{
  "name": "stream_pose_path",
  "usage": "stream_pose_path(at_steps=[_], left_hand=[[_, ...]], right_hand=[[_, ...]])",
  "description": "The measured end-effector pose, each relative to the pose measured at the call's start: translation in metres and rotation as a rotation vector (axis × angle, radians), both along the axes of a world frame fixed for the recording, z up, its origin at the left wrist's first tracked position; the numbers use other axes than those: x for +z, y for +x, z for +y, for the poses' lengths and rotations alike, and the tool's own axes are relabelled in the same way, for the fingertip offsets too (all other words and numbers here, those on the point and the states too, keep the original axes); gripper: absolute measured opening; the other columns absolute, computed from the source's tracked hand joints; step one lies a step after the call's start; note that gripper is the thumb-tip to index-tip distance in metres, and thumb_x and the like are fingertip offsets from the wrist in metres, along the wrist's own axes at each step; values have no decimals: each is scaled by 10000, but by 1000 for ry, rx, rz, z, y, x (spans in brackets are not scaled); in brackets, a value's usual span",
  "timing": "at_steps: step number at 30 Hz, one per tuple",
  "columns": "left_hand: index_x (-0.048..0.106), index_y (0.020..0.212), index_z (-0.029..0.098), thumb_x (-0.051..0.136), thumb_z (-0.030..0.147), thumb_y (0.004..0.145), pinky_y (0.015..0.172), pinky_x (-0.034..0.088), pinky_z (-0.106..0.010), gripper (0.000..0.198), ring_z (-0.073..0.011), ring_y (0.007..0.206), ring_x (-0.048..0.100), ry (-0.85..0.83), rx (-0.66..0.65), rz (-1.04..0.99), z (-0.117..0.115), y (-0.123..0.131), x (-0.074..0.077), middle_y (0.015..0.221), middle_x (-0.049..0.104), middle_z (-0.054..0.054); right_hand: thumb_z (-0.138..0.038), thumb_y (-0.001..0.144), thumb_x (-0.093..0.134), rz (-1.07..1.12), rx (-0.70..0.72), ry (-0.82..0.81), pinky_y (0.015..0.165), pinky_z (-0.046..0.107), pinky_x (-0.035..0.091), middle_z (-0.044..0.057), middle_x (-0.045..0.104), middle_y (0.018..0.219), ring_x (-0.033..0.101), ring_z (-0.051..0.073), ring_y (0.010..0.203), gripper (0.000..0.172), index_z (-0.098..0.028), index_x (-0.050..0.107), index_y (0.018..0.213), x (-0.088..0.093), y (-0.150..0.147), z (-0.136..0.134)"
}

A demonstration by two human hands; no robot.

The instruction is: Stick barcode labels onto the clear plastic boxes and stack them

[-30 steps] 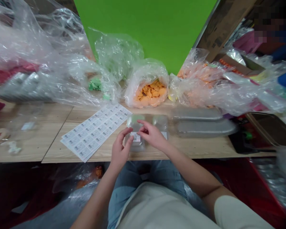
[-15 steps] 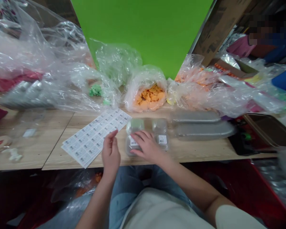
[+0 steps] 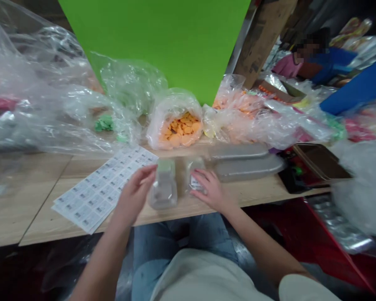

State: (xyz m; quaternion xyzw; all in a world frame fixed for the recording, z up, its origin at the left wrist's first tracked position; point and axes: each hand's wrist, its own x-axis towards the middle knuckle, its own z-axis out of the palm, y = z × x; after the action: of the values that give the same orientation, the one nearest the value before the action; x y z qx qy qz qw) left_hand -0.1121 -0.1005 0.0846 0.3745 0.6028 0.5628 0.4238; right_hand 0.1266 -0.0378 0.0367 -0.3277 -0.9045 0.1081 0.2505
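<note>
Now both bare hands are over the near middle of the light brown wooden bench (image 3: 247, 193). The left hand (image 3: 134, 195) is beside a clear plastic box (image 3: 163, 195) with a pale green patch at its far end. Its fingers are bent, and I cannot tell if its grip is on the box or just next to it. The right hand (image 3: 213, 191) is on the other small clear plastic pack (image 3: 194, 163), a bit to the right. Its grip is open, with the fingers spread over a small white printed sticker (image 3: 194, 182). On the left lie white paper sheets with rows of stickers (image 3: 102, 190), partly under the left hand in this view. On the far side sits a see-through plastic bag (image 3: 175, 99) with flat orange bits (image 3: 182, 128) in it. Two long grey see-through packs (image 3: 250, 168) lie to the right of the right hand.
</note>
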Motion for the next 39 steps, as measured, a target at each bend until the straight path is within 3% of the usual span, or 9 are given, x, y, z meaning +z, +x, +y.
stream_pose_path(at_steps=[4, 8, 12, 16, 21, 26, 30, 35, 39], left_hand=[[597, 900, 187, 573, 210, 739, 737, 465, -242, 165, -117, 782, 611, 5, 248, -494, 38, -18, -9, 827, 634, -23], [577, 893, 172, 574, 171, 714, 683, 446, -217, 179, -88, 711, 595, 19, 389, -422, 63, -31, -23, 821, 627, -18], [598, 858, 172, 581, 154, 693, 667, 423, -221, 167, -93, 715, 574, 57, 424, -279, 67, -23, -28, 827, 624, -16], [602, 846, 165, 571, 151, 692, 687, 418, -248, 158, -111, 732, 566, 53, 395, -203, 61, -18, -34, 805, 617, -23], [592, 856, 162, 578, 180, 696, 703, 421, -259, 161, -117, 752, 566, 27, 367, -202, 54, -30, -45, 831, 615, -35], [599, 907, 184, 600, 261, 724, 717, 422, -237, 199, -106, 781, 573, 61, 307, -248, 8, -38, -40, 876, 603, -22], [585, 997, 203, 522, 354, 793, 714, 460, -290, 262, -140, 776, 584, 83, 140, -397, -44, -14, -31, 865, 588, -29], [507, 1130, 250, 659, 255, 720, 724, 457, -236, 438, -90, 717, 545, 42, 204, -168, -61, 17, -14, 779, 544, 35], [456, 1174, 227, 665, 281, 713, 646, 463, -249, 510, -111, 652, 561, -114, -72, -139, -51, 15, -6, 688, 551, 46]], right_hand=[[-374, 823, 538, -136, -34, 60, 897, 504, 403, 161, 485, 1249, 465, 307, 1130, 417, -194, 543, 1199, -24, 19, 8], [-284, 821, 552, 149, 11, 86, 889, 443, 410, 122, 543, 1085, 501, 253, 1026, 341, -191, 562, 1149, 12, -37, -20], [-279, 859, 500, 145, 604, -46, 877, 357, 426, 84, 564, 1044, 491, 202, 996, 230, -192, 601, 1046, 57, -117, -87], [-193, 861, 463, 162, 745, 41, 821, 350, 434, 61, 577, 1024, 490, 195, 951, 160, -189, 613, 807, 45, -164, -127], [-214, 867, 463, 232, 831, -145, 874, 300, 420, 63, 596, 943, 512, 154, 947, 155, -173, 590, 789, 43, -155, -128], [-276, 834, 528, 566, 261, -718, 687, 258, 465, 24, 592, 838, 552, 129, 784, 114, -197, 575, 765, 63, -123, -90], [-341, 778, 588, 831, -279, -1081, 581, 248, 443, -17, 556, 667, 509, 110, 594, 153, -188, 589, 769, 41, -114, -62], [-343, 747, 621, 751, -178, -941, 692, 283, 469, 53, 608, 986, 561, 158, 839, 393, -208, 547, 1109, 31, -103, -48], [-277, 742, 630, 511, 78, -862, 704, 281, 470, 23, 599, 952, 562, 142, 834, 562, -252, 429, 1267, 44, -83, -26]])
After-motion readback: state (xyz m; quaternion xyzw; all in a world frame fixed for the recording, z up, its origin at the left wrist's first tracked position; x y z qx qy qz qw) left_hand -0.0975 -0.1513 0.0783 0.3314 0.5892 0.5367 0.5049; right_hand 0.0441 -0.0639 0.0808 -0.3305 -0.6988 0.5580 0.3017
